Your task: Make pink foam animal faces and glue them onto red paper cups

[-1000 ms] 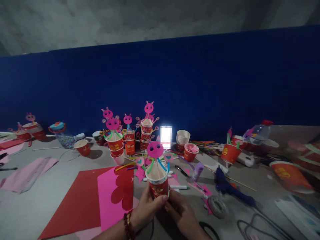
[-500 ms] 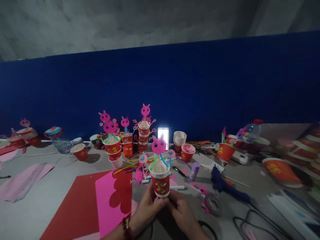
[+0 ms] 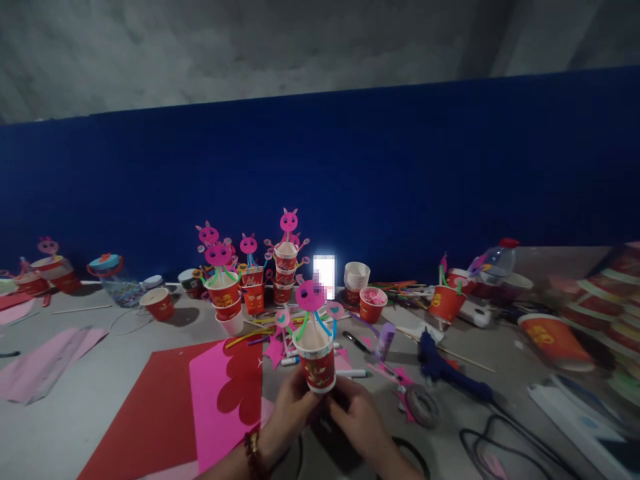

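Your left hand (image 3: 289, 408) and right hand (image 3: 357, 412) are grasping the red cup (image 3: 319, 370) near its base, holding it above the table (image 3: 70, 430), in from the far edge; decorated cups (image 3: 223, 297) are standing along that edge, and a blue glue gun (image 3: 433, 361) is lying rightward.

My left arm (image 3: 225, 470) slants forward and inward from the lower left, and my right arm (image 3: 395, 463) does the same from the lower right. Low in front of me, my left hand (image 3: 290, 412) and right hand (image 3: 359, 412) are close together, thumb sides up. My fingers are bent in a grip, partly hidden. My left thumb (image 3: 311, 402) and right thumb (image 3: 338, 413) point inward.
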`<move>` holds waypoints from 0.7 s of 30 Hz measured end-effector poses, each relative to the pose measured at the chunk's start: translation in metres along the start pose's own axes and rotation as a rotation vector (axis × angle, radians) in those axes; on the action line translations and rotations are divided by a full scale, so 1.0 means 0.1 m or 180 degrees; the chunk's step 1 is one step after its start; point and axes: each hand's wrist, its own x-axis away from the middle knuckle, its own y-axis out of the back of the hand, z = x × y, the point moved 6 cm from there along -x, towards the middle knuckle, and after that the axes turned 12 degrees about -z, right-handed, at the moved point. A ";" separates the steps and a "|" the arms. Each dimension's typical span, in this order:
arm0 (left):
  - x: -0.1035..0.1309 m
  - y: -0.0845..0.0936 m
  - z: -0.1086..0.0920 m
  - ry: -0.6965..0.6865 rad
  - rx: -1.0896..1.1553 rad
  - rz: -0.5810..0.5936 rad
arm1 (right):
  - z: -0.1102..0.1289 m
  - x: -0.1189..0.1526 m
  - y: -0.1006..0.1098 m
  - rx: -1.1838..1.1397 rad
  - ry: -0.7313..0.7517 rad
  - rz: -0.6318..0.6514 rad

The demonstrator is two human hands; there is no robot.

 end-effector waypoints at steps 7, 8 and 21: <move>-0.01 0.02 -0.02 -0.0033 -0.0240 -0.0096 | 0.05 -0.01 0.00 -0.0161 -0.0117 0.0018; -0.01 0.01 -0.02 -0.0026 -0.0249 -0.0089 | 0.04 -0.01 0.00 -0.0143 -0.0102 0.0024; 0.03 -0.06 -0.07 -0.0028 -0.0150 0.0140 | 0.02 -0.01 0.02 -0.0180 -0.0046 -0.0127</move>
